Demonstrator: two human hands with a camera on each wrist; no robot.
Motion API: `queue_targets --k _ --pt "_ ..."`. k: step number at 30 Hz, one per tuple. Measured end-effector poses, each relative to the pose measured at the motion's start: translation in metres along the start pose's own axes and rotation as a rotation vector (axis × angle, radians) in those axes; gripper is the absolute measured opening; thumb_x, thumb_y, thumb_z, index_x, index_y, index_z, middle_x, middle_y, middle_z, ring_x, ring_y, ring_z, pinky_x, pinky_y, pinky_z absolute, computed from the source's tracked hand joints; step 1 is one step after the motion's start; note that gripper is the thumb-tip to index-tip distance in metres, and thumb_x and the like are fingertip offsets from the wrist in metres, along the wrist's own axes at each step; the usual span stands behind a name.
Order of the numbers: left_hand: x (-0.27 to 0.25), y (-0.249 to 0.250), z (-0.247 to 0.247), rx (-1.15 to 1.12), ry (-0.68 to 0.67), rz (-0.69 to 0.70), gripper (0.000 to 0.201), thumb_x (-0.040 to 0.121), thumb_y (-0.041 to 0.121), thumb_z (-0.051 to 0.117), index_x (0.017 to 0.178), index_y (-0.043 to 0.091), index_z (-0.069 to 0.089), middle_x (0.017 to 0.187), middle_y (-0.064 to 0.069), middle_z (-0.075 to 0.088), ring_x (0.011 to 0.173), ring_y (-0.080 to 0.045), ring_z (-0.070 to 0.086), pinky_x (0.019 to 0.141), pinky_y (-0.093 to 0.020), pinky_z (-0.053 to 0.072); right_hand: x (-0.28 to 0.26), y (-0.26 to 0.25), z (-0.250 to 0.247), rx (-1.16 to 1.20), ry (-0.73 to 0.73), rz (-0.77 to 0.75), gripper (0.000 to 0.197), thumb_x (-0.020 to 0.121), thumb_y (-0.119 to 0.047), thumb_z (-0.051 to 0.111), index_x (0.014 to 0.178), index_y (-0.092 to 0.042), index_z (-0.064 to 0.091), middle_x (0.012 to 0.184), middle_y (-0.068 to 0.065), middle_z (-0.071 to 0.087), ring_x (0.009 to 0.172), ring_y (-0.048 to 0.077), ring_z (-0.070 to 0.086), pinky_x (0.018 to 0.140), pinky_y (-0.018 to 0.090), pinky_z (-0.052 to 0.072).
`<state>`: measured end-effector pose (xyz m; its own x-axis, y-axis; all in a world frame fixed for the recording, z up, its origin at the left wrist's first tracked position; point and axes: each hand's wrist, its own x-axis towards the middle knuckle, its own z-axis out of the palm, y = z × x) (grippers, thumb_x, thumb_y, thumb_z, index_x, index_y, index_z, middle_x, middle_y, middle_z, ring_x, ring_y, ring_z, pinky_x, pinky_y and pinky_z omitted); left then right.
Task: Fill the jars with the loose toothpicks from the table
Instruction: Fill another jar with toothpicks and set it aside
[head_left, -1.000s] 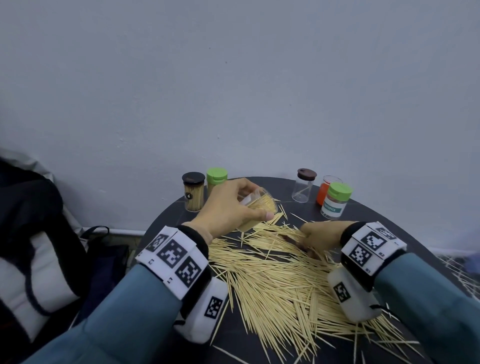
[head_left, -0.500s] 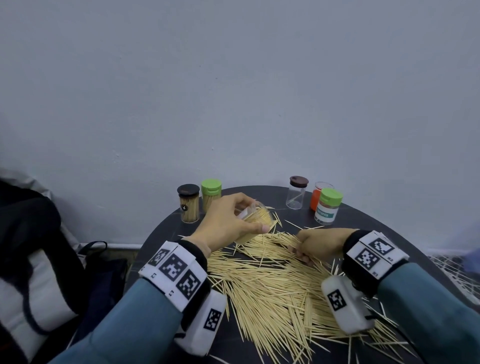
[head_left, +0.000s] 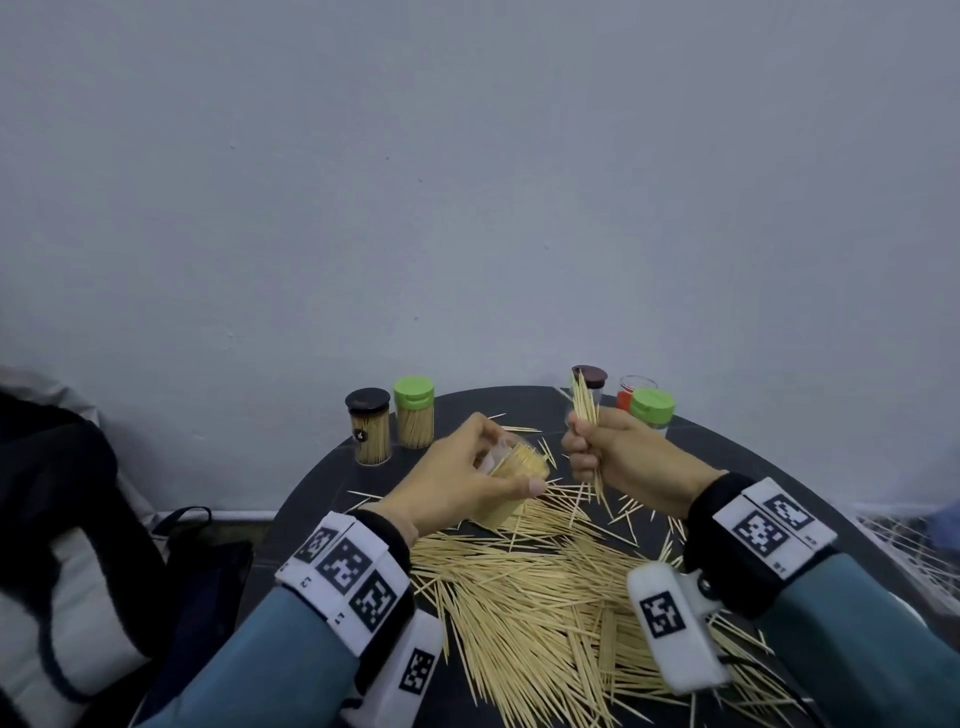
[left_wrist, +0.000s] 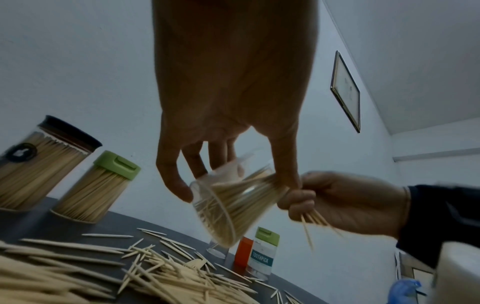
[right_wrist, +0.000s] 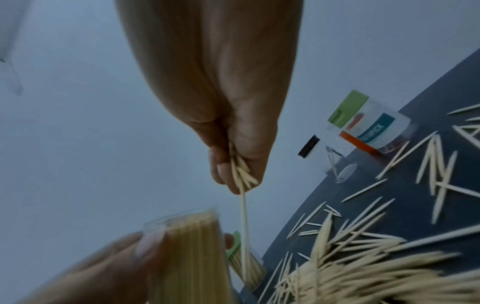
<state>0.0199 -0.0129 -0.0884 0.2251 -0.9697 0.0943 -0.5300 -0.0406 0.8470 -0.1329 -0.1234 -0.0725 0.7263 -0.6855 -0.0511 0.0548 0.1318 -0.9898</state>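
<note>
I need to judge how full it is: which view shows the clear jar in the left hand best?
The left wrist view: the clear jar sits mid-frame, tilted, toothpicks visible through its wall. The head view shows its open mouth partly behind the left hand. The right wrist view shows it blurred at the bottom.

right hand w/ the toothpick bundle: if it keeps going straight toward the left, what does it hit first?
Most likely the open jar tilted in the left hand. The right hand, gripping the toothpick bundle, sits just beside the jar's mouth, nothing visible between them. Depth is unclear; it could meet the left thumb first.
</note>
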Motion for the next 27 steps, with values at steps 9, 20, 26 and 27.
queue_targets --k 9,20,26,27 --pt "-0.004 0.002 0.009 0.067 -0.229 -0.045 0.044 0.086 0.046 0.060 0.114 0.021 0.037 0.113 -0.002 0.045 0.097 -0.009 0.049 0.083 -0.025 0.048 0.000 -0.022 0.017 0.202 0.054 -0.275 0.023 0.102 -0.007 0.025 0.086 -0.013 0.040 0.059 -0.003 0.038 0.043 0.003 0.035 0.043 0.013 0.032" --pt "-0.006 0.008 0.015 0.075 -0.209 0.056 0.068 0.090 0.039 0.058 0.142 0.023 0.017 0.144 0.002 0.026 0.134 -0.006 0.022 0.115 -0.032 0.022 -0.008 0.009 0.042 0.070 0.086 -0.324 0.020 0.102 -0.011 0.026 0.092 -0.012 0.044 0.074 0.002 0.052 0.064 0.010 0.057 0.065 0.022 0.051" --pt "-0.002 0.006 0.013 -0.128 -0.026 0.098 0.063 0.066 0.057 0.064 0.119 0.030 0.043 0.124 -0.001 0.051 0.117 -0.012 0.051 0.103 -0.041 0.042 -0.012 0.019 0.044 -0.081 0.087 -0.333 0.032 0.102 -0.017 0.031 0.115 -0.002 0.055 0.104 -0.006 0.070 0.100 0.007 0.064 0.081 0.015 0.050" --pt "-0.001 0.005 0.012 -0.117 -0.007 0.095 0.065 0.065 0.058 0.064 0.119 0.026 0.045 0.121 -0.003 0.053 0.114 -0.014 0.053 0.101 -0.041 0.044 -0.012 0.020 0.044 -0.108 0.089 -0.314 0.031 0.102 -0.019 0.032 0.115 -0.008 0.058 0.112 -0.007 0.068 0.107 0.008 0.060 0.083 0.013 0.048"
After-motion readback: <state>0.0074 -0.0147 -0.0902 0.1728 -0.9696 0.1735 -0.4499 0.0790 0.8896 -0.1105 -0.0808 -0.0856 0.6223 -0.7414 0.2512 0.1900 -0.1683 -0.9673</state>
